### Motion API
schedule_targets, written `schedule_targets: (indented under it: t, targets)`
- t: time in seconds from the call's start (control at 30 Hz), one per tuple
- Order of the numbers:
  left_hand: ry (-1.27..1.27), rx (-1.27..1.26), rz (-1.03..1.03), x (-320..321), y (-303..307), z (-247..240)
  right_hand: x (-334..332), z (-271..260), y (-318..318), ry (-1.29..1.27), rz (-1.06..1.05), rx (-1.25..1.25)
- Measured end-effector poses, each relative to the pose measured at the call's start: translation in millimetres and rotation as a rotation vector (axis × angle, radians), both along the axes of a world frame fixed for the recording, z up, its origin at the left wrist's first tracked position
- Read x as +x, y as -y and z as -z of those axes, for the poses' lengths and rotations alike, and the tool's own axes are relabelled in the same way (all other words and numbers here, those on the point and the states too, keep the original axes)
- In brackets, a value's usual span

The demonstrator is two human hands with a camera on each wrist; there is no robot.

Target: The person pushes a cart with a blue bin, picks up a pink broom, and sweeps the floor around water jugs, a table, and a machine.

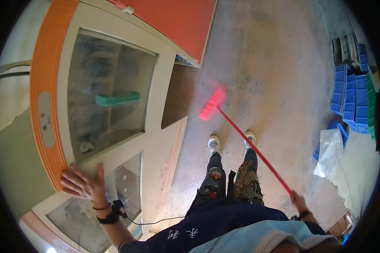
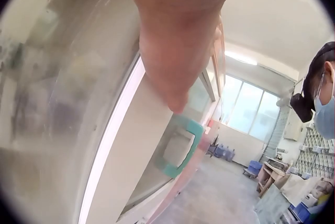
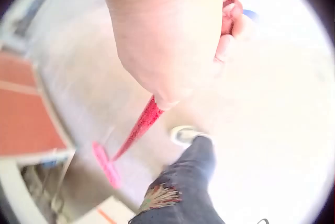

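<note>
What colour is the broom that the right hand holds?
The broom in the right hand is bright red, handle and bristles alike. The head view shows it best.

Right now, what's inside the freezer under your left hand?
Through the glass lid of the freezer only blurry shapes show; haze hides what they are. The left hand covers its near edge.

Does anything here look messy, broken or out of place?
Mostly untidiness. The glass lid of the chest freezer, where the left hand rests, is cloudy with grime. At the side, blue bins sit in uneven stacks, with a crumpled plastic bag on the floor beside them. The right hand grips a red broom.
</note>
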State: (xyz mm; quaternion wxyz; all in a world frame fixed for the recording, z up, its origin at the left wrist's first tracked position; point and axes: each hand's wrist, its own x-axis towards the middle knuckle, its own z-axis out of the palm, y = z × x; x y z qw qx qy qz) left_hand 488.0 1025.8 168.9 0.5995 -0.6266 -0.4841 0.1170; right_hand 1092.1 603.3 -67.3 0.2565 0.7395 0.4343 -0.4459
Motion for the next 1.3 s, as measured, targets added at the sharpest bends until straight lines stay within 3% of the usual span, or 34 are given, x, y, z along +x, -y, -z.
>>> schedule_targets:
  t: [0.03, 0.1, 0.2, 0.33, 0.4, 0.53, 0.57, 0.6, 0.63, 0.73, 0.8, 0.87, 0.93, 0.97, 1.03, 1.23, 1.3]
  targets:
    - [0.012, -0.018, 0.001, 1, 1, -1, -1, -34, 17, -0.072, 0.083, 0.173]
    - [0.044, -0.022, 0.000, 4, 2, -3, -12, -98, 7, -0.189, 0.276, 0.109]
    - [0.086, -0.009, 0.005, 3, 2, -2, -13, -124, 1, -0.162, 0.324, 0.198]
    - [0.090, -0.017, 0.019, 0, 4, -2, 0, -65, -44, -0.156, 0.281, 0.425]
    - [0.093, -0.012, 0.013, -2, 4, -2, 10, -1, -93, -0.135, 0.226, 0.554]
    - [0.102, -0.022, 0.016, -1, 4, -2, 10, 120, -264, -0.223, 0.118, 0.928]
    - [0.101, -0.024, 0.022, -1, 5, -2, 14, 162, -309, -0.259, -0.002, 1.007]
    - [0.097, -0.025, 0.012, 0, 6, -1, 8, 190, -359, -0.295, 0.095, 0.989]
    - [0.092, -0.023, 0.004, 1, 6, -2, -8, 193, -408, -0.494, 0.547, 0.808]
    - [0.078, -0.013, 0.007, 0, 4, -1, -58, 195, -504, -0.627, 0.784, 0.638]
    - [0.080, -0.010, 0.023, -1, 2, 2, -78, 202, -521, -0.533, 0.711, 0.611]
    - [0.089, -0.002, 0.029, 1, 2, 1, -81, 218, -513, -0.436, 0.631, 0.579]
    - [0.089, -0.007, 0.034, 2, 3, 1, -73, 253, -472, -0.316, 0.315, 0.811]
    - [0.087, 0.000, 0.047, 2, 1, 1, -71, 217, -446, -0.361, 0.377, 0.650]
    - [0.094, -0.009, 0.029, 2, 2, 0, -44, 248, -376, -0.308, 0.263, 0.565]
    - [0.122, -0.014, 0.001, 3, 4, 0, 15, 176, -135, -0.244, 0.180, 0.450]
    - [0.113, -0.026, 0.000, 1, 6, -2, 28, 107, -78, -0.153, 0.212, 0.273]
